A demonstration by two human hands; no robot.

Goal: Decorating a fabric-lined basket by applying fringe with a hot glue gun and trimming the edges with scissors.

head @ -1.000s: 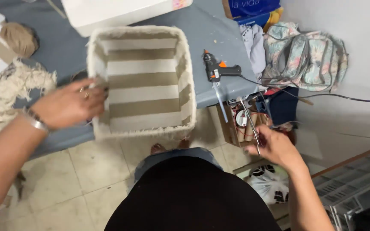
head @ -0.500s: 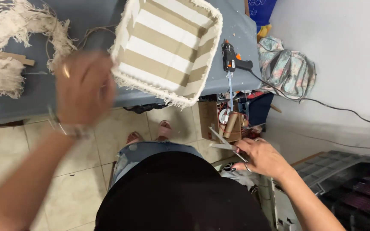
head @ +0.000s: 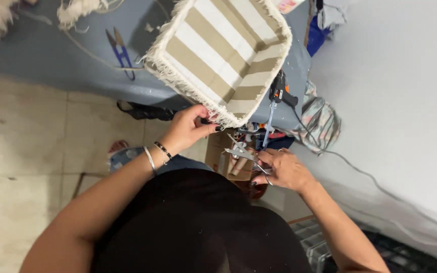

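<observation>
Our left hand (head: 187, 129) pinches the fringed near corner of the striped basket (head: 223, 53), which overhangs the grey table (head: 41, 55), its long axis running diagonally away to the upper right. Our right hand (head: 284, 169), bent inward, grips open scissors (head: 244, 151), blades pointing upper left.

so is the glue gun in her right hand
No, the right hand holds a pair of metal scissors, while the glue gun lies on the blue table beside the striped basket.
</observation>
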